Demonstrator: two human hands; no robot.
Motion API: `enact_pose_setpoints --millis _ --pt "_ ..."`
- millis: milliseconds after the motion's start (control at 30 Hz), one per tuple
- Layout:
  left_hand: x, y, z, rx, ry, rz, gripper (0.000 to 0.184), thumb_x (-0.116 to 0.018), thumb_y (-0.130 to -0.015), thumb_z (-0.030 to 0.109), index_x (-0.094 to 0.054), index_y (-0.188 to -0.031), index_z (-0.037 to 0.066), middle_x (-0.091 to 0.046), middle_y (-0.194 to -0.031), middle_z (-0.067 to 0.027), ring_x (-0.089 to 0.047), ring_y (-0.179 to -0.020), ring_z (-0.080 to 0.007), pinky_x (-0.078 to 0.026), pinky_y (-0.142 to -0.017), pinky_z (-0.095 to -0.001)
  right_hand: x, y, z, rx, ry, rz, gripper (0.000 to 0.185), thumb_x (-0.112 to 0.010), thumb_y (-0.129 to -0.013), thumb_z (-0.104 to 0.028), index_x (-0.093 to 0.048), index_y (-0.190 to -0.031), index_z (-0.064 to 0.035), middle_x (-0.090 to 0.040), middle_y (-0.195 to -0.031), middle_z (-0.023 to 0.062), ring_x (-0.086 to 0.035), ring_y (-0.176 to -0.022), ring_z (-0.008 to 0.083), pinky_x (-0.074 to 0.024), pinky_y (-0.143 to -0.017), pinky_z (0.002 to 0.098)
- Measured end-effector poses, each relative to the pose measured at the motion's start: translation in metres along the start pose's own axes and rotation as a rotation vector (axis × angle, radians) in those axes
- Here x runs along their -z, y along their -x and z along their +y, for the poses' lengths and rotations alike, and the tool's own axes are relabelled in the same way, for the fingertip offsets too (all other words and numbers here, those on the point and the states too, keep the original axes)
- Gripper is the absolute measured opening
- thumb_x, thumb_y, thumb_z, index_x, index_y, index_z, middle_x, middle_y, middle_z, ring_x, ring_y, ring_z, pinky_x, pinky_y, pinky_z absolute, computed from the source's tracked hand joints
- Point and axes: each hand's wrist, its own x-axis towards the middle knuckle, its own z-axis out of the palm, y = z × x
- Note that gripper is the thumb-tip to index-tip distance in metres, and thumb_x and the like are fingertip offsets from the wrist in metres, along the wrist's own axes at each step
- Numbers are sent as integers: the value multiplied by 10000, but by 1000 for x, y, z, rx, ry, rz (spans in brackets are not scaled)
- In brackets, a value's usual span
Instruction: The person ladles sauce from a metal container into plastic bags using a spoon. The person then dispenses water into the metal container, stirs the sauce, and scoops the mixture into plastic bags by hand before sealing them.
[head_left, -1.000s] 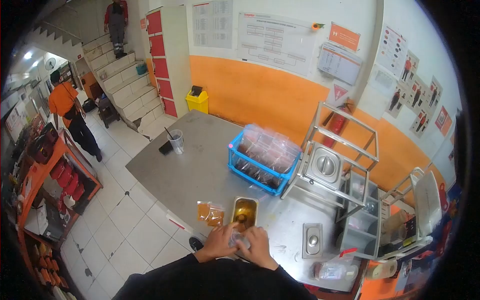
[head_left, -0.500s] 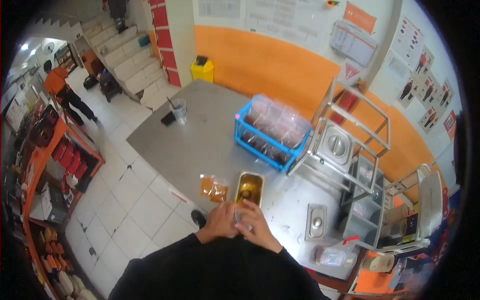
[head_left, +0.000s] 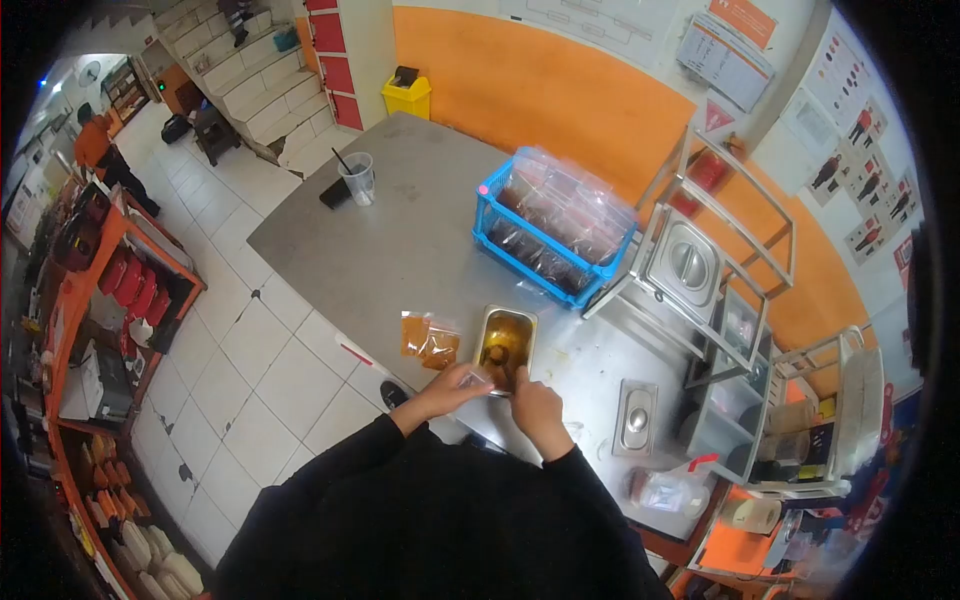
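A steel pan (head_left: 531, 345) with some yellow-brown sauce in its bottom stands at the near edge of the table. My left hand (head_left: 447, 391) pinches a small clear plastic bag (head_left: 476, 378) at the pan's left near corner. At the right near corner, my right hand (head_left: 538, 408) is closed round the handle of what looks like a small ladle (head_left: 496, 356), whose end rests in the sauce. Two flat clear packets of orange-brown sauce (head_left: 437, 347) lie overlapping just left of the pan.
A blue basket (head_left: 535, 270) of bagged dark food stands behind the pan. Right of it are a metal rack (head_left: 735, 340) and a steel lid (head_left: 636, 418). A plastic cup (head_left: 358, 182) and a black phone-like object (head_left: 336, 194) sit at far left. A person (head_left: 105, 160) stands across the room.
My hands were together over the clear plastic at the near edge. They have moved apart, and my right hand has taken hold of the ladle in the pan.
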Motion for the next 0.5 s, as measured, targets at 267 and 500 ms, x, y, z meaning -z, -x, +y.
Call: enact_pose_setpoints --millis 267,500 --pt "12 7 -9 5 357 60 394 -631 -871 410 -615 -1052 60 -580 -985 -69 -553 -961 -165 -432 -844 -294 29 1 14 52 60 133 166 -492 -810 -51 -567 -958 -59 -589 -898 132 -637 -693 328 -521 -568 409" --pt "18 -56 16 84 198 42 435 -665 -838 431 -658 -968 16 -622 -866 -52 -577 -824 -133 -467 -769 -284 2 -22 10 133 193 243 100 -517 -812 -95 -596 -865 -66 -585 -872 90 -632 -716 258 -527 -559 373"
